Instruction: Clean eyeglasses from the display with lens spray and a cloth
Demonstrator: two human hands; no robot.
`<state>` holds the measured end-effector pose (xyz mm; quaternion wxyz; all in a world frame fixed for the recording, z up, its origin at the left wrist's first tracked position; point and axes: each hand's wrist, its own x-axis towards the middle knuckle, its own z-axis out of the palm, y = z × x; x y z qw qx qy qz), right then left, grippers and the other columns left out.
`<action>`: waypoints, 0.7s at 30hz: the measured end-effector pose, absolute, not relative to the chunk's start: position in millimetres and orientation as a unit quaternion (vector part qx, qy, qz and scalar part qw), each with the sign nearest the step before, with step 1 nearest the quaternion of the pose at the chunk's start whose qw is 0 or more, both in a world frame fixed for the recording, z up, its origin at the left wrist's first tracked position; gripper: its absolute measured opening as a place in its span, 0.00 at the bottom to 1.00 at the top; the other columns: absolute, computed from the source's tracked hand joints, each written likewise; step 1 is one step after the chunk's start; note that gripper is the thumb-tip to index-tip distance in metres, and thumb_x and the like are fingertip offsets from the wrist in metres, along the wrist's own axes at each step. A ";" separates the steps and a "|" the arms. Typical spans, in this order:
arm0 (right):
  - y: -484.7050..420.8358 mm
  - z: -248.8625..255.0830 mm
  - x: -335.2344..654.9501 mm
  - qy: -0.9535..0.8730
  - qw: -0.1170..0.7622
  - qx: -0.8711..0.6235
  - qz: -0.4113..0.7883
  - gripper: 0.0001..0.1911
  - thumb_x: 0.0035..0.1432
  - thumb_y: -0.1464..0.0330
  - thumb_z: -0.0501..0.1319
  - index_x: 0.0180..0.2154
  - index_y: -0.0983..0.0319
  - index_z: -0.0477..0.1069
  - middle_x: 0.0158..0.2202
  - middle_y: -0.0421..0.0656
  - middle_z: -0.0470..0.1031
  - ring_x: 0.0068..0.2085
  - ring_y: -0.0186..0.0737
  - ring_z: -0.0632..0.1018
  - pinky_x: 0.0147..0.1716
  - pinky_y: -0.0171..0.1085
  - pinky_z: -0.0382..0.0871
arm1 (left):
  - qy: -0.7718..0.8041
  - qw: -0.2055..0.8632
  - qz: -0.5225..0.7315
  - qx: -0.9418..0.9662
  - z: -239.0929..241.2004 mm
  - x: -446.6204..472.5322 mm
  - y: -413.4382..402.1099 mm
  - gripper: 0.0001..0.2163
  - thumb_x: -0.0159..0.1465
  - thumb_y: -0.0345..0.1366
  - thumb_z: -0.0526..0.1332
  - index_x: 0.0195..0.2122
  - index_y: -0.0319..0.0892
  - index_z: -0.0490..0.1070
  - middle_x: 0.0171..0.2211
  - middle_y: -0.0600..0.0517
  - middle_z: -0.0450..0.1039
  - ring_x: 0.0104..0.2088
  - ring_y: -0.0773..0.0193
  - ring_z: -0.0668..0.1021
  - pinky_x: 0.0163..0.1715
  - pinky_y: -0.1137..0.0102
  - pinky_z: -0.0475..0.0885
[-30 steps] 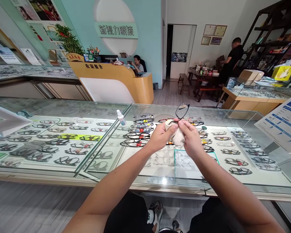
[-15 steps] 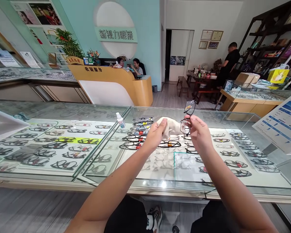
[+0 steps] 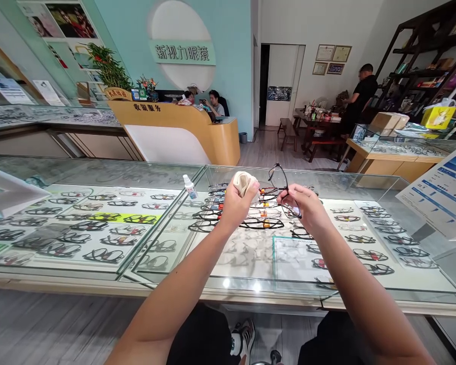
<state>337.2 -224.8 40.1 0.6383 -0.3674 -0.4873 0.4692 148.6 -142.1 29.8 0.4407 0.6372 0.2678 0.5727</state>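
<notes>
My left hand (image 3: 238, 202) is closed round a cream cleaning cloth (image 3: 244, 181), which bunches up above the fingers. In my right hand (image 3: 303, 204) I pinch a pair of dark-framed eyeglasses (image 3: 288, 178). The glasses are tilted on end, one rim up and the other partly behind my fingers. A gap separates cloth and glasses. Both hands are above the glass display case (image 3: 247, 286). To the left of my left hand, a small white spray bottle (image 3: 190, 187) stands upright on the glass.
Rows of eyeglasses (image 3: 370, 255) lie inside the case below my hands. A printed sheet (image 3: 441, 190) stands at the right, a white folded card (image 3: 11, 195) at the left. Beyond are a wooden counter (image 3: 224, 139) with seated people and a standing person (image 3: 362, 94) at the right.
My left hand has moved slightly left, and the cloth is now bunched higher in it. My right hand has turned the glasses, which now slant with the upper rim further left.
</notes>
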 end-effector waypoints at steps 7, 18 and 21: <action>-223.1 40.6 349.7 -0.525 0.576 -0.378 0.500 0.15 0.60 0.56 0.72 0.30 0.59 0.76 0.34 0.42 0.80 0.39 0.42 0.79 0.44 0.39 0.69 | 0.294 0.314 0.587 0.686 22.1 143.9 -134.9 0.18 0.73 0.52 0.60 0.34 0.43 0.67 0.29 0.54 0.65 0.31 0.67 0.67 0.34 0.69 0.64; -220.3 35.5 352.1 -0.541 0.521 -0.376 0.542 0.15 0.59 0.56 0.72 0.31 0.61 0.78 0.32 0.43 0.79 0.36 0.39 0.78 0.40 0.38 0.69 | 0.185 0.202 0.505 0.819 24.8 138.4 -135.3 0.34 0.63 0.50 0.70 0.67 0.43 0.65 0.54 0.42 0.73 0.53 0.51 0.76 0.53 0.59 0.73; -220.8 36.3 355.7 -0.536 0.520 -0.370 0.553 0.15 0.58 0.56 0.73 0.30 0.61 0.77 0.33 0.43 0.80 0.37 0.40 0.79 0.40 0.38 0.70 | 0.183 0.194 0.500 0.824 26.3 138.9 -136.3 0.33 0.62 0.54 0.72 0.63 0.42 0.70 0.49 0.43 0.75 0.50 0.51 0.76 0.51 0.60 0.73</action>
